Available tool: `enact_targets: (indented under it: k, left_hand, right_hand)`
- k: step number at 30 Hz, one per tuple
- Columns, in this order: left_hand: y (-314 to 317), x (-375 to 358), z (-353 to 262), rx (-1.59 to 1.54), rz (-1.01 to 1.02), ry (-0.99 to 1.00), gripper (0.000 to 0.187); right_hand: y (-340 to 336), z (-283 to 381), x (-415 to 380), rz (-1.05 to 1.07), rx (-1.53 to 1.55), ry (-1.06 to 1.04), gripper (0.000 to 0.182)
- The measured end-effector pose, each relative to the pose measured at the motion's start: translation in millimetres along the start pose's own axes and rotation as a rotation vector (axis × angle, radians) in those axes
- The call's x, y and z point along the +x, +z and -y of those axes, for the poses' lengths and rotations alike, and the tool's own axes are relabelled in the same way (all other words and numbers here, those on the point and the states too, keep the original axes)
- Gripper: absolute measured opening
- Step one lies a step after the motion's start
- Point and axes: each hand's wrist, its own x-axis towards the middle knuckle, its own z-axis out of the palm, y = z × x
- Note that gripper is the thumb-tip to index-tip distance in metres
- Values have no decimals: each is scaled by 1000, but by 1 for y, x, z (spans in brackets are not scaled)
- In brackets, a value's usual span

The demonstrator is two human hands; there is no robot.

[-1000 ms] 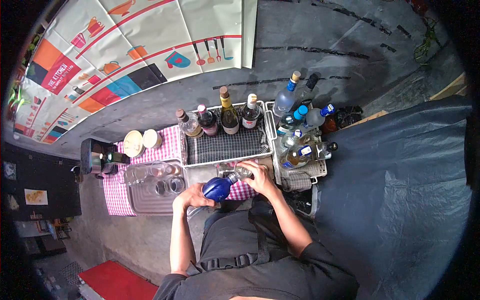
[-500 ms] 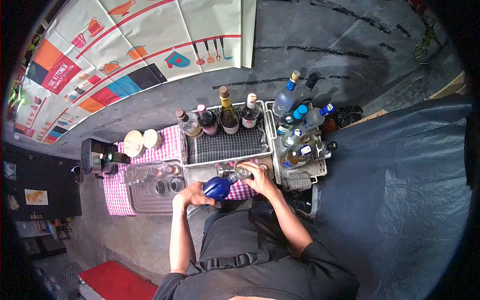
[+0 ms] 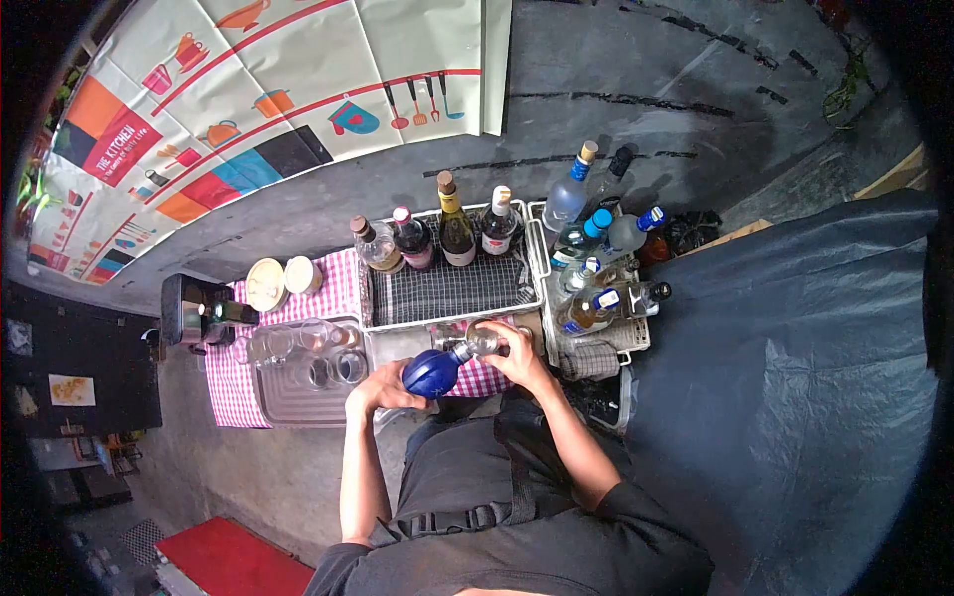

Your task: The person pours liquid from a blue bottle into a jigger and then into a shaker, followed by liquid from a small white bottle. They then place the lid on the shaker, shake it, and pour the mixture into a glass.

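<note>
My left hand [image 3: 386, 387] is wrapped round a dark blue bottle [image 3: 430, 374], which lies tipped with its neck toward the right. The bottle's mouth overlaps the rim of a small clear glass [image 3: 483, 339]. My right hand [image 3: 520, 359] closes its fingers round that glass from the right side. Both hands are in front of my body, over the near edge of a pink checked cloth [image 3: 485, 378]. How much liquid is in the glass is too small to see.
Left of my hands, a tray [image 3: 288, 409] bears several clear glasses [image 3: 320, 335]. Behind stands a white rack [image 3: 452, 315] with a row of bottles [image 3: 457, 230]. A second rack [image 3: 633, 338] at the right is crowded with bottles. Two pale tubs [image 3: 267, 285] stand at the back left.
My right hand has shifted slightly, and the glass's round opening faces the camera more. The blue bottle stays nearly in place in my left hand.
</note>
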Motion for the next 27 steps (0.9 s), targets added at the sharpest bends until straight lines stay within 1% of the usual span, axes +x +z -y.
enact_targets:
  k: [2,3,5,9,11,15,17,18,20,24,26,27]
  left_hand:
    - [8,7,17,-170,-45,152,88]
    - [13,14,28,-170,-44,153,88]
    - [21,26,48,-279,-88,267,95]
    - [26,27,56,-330,-44,216,102]
    - [30,25,59,-305,-118,273,100]
    - [34,33,80,-269,-145,341,100]
    - [37,31,81,-398,-168,321,92]
    - [35,28,75,-399,-171,321,92]
    - [30,20,67,-368,-99,305,101]
    - [32,25,76,-390,-86,287,101]
    - [31,25,73,-299,-105,263,100]
    - [30,23,67,-299,-104,263,100]
  right_hand:
    - [3,-4,-2,-21,246,122,56]
    - [3,-3,-2,-22,245,123,56]
    - [2,0,-2,-19,264,113,56]
    - [-2,6,2,-43,209,163,59]
    - [-4,1,4,-103,-247,-13,61]
    - [-4,0,7,-38,-321,20,64]
    - [0,-6,7,4,-557,15,68]
    - [0,-5,8,7,-557,14,68]
    - [1,-4,10,89,-651,47,73]
    - [2,-2,10,74,-704,33,74]
    - [1,0,10,94,-693,57,68]
    - [0,1,10,93,-693,57,68]
